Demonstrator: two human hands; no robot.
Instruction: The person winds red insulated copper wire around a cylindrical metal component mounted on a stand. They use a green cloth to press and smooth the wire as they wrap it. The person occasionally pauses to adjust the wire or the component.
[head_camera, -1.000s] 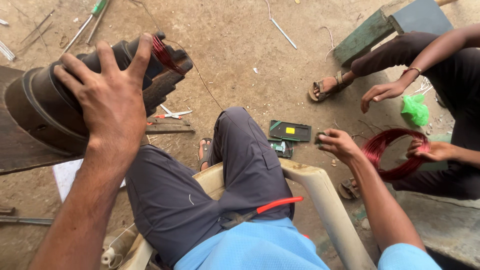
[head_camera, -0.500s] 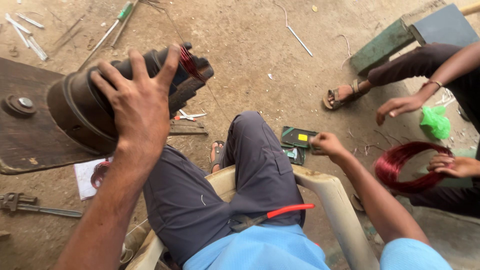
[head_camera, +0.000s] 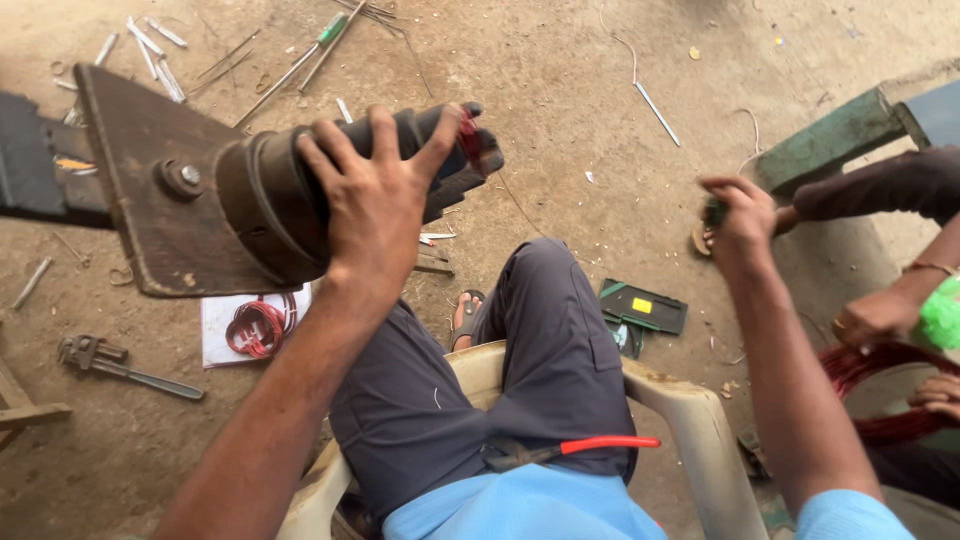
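Red-handled pliers (head_camera: 575, 450) lie across the lap, well below and behind both sets of fingers; parked there, I'd judge, so either hand can grab them without getting up from the plastic chair (head_camera: 690, 420).

Left hand (head_camera: 375, 205) is spread over the top of the dark ribbed motor body (head_camera: 285, 195), fingers (head_camera: 345, 160) splayed and pressed down around its curve. That looks like a bracing grip: palm on top keeps the cylinder from rolling. The body sits directly under those fingers, its flat rusty mounting plate (head_camera: 150, 170) out past the knuckles to the left, acting as a foot. Red winding wire (head_camera: 468, 128) shows at the open end, just beside the index fingertip.

Right hand (head_camera: 735, 215) is raised, fingers curled shut around something small and dark; can't tell what it is.

Below the left fingers on the floor: a red wire coil on a white sheet (head_camera: 255, 325), and further left a pipe wrench (head_camera: 125, 365). A green-black tester (head_camera: 640, 308) lies between the two hands, lower down.

Beyond the right fingers, another person's hands (head_camera: 880, 315) hold a red wire bundle (head_camera: 880, 375). Farthest out, loose rods and a screwdriver (head_camera: 300, 60) lie on the floor.
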